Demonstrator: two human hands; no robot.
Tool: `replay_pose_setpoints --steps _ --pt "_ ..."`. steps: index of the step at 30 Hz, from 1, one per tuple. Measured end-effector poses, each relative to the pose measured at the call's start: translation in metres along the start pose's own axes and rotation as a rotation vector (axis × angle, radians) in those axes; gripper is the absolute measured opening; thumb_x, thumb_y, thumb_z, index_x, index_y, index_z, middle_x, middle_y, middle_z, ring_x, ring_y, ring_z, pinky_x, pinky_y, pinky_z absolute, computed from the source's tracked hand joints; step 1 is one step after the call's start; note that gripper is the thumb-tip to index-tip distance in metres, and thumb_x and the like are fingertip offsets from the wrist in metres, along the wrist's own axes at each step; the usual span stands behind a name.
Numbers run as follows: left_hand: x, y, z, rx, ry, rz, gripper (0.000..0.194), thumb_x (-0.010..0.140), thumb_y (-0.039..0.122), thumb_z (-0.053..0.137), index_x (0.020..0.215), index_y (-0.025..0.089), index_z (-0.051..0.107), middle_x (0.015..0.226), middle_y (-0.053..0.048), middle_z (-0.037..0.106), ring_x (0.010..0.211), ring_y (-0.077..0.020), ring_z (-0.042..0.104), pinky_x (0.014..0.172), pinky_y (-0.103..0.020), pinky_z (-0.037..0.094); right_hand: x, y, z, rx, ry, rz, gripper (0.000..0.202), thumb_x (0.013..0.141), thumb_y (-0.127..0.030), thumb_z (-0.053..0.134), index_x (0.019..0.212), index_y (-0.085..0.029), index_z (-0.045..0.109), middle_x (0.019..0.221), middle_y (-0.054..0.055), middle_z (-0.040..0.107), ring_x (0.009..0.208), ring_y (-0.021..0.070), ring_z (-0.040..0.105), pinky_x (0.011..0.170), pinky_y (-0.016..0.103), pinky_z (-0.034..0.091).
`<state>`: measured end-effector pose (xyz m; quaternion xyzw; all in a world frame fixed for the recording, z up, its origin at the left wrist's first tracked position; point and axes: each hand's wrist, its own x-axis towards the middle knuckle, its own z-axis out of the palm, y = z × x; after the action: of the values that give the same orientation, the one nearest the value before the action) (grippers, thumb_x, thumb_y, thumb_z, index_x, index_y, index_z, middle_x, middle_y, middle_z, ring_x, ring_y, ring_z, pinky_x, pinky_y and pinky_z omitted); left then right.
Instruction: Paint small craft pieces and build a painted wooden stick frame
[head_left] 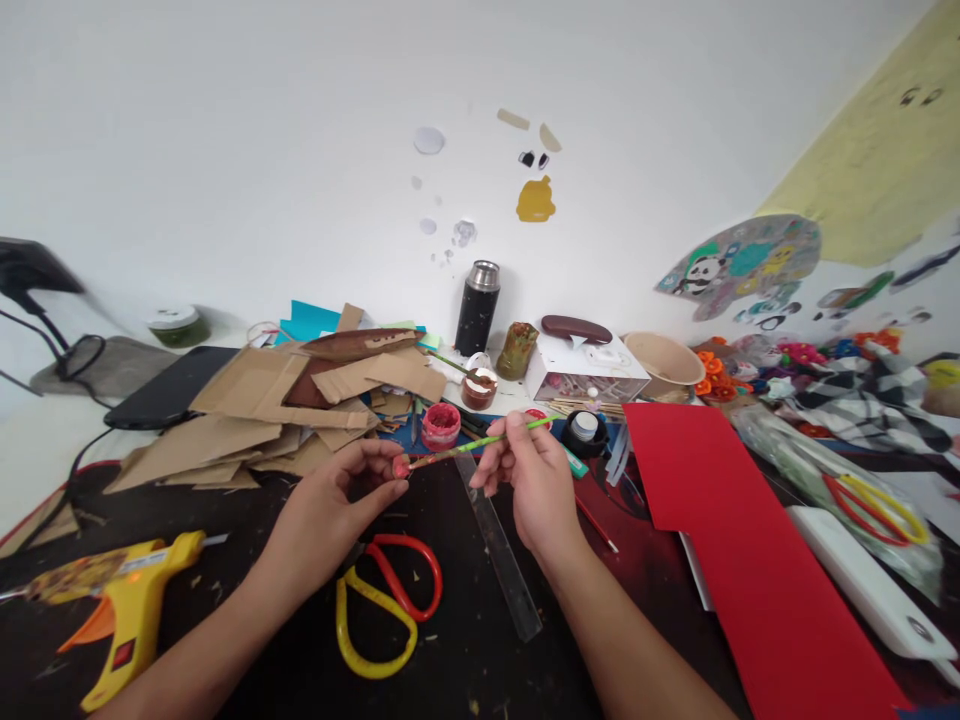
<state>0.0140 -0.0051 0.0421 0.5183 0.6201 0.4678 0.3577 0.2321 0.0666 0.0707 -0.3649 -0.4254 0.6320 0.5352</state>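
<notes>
Your left hand [358, 492] pinches a small, rounded red piece [400, 467] between thumb and fingers, slightly left of and nearer you than the round, open pot of red paint [440, 428]. Your right hand [531, 472], nearer you and right of that pot, grips a slender paintbrush with a bright green handle [463, 450]; its tip meets the red piece. Nearer you than the pot lie a clear, straight ruler [501, 552] and scissors with red and yellow looped handles [388, 580]. Left of it are stacked brown cardboard scraps [247, 440]; behind it stands a black cylindrical flask with a silver top [478, 310]; well right lies a flat red sheet [724, 530].
</notes>
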Motion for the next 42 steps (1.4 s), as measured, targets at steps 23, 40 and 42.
replay_pose_setpoints --steps 23,40,42 --pt "-0.002 0.003 0.000 0.011 0.006 -0.021 0.045 0.081 0.056 0.080 0.112 0.024 0.076 0.094 -0.004 0.078 0.090 -0.0254 0.073 0.083 -0.039 0.059 0.004 -0.002 -0.004 0.014 0.084 -0.039 0.058 0.083 -0.074 0.083 0.085 -0.018 0.069 0.057 -0.002 0.068 0.044 0.0140 0.067 0.039 0.018 0.046" --pt "-0.005 0.008 0.002 -0.039 -0.006 -0.033 0.047 0.080 0.056 0.083 0.112 0.023 0.076 0.095 -0.005 0.078 0.089 -0.0254 0.074 0.082 -0.039 0.061 0.004 -0.002 -0.004 0.007 0.046 -0.034 0.056 0.086 -0.073 0.082 0.086 -0.018 0.070 0.058 -0.001 0.069 0.045 0.0154 0.069 0.039 0.019 0.046" --pt "-0.005 0.007 0.002 -0.057 -0.007 -0.042 0.048 0.080 0.056 0.083 0.113 0.022 0.075 0.094 -0.005 0.078 0.088 -0.0251 0.074 0.081 -0.039 0.061 0.005 -0.002 -0.004 0.001 0.061 -0.035 0.056 0.085 -0.073 0.082 0.086 -0.018 0.070 0.057 -0.002 0.069 0.045 0.0152 0.069 0.040 0.019 0.047"
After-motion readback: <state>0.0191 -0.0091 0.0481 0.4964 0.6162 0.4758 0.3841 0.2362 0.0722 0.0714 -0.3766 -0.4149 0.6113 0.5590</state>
